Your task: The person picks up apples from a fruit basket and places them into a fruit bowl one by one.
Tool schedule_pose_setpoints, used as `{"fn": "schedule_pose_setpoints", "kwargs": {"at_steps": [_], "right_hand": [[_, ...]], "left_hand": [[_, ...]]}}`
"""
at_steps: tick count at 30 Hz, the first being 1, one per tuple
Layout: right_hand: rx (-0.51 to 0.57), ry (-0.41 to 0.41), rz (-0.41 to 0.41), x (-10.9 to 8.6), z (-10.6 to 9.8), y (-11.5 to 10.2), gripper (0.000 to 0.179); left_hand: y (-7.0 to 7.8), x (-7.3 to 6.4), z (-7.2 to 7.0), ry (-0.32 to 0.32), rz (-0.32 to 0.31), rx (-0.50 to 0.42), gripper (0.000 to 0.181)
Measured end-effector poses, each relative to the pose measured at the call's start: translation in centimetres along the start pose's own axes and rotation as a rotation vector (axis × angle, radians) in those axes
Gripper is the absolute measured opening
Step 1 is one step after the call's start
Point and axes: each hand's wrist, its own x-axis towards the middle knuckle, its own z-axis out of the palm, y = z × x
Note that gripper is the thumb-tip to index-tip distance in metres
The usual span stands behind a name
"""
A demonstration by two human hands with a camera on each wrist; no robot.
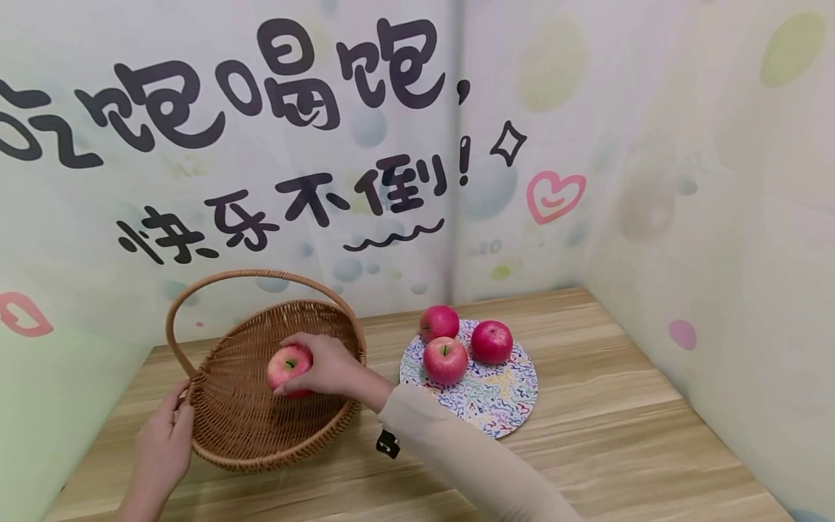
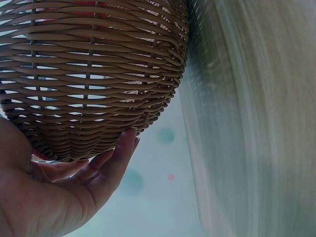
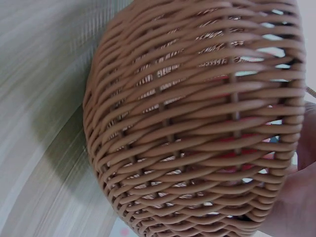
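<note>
A brown wicker basket (image 1: 241, 428) with a tall arched handle stands at the left of the table. My left hand (image 1: 163, 438) grips its left rim; in the left wrist view the fingers of that hand (image 2: 64, 192) curl against the woven side. Over the basket's hollow, my right hand (image 1: 326, 362) holds a red apple (image 1: 285, 366) between thumb and fingers. Through the weave in the right wrist view, red shows behind the strands, and part of the right hand (image 3: 291, 202) appears past the rim.
Right of the basket lies a round patterned mat (image 1: 496, 413). On it sit three apples: one at the back (image 1: 439, 322), one in front (image 1: 446, 361) and one to the right (image 1: 492, 342). Printed walls (image 1: 404, 268) border the wooden table (image 1: 607, 435) behind and at the right.
</note>
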Motion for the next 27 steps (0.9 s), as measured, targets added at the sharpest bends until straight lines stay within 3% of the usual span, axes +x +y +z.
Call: {"fn": "schedule_pose_setpoints", "kwargs": {"at_steps": [27], "right_hand": [[0.096, 0.056, -0.067, -2.8, -0.7, -0.7, 0.070]], "left_hand": [[-0.3, -0.1, 0.0, 0.014, 0.010, -0.006, 0.053]]}}
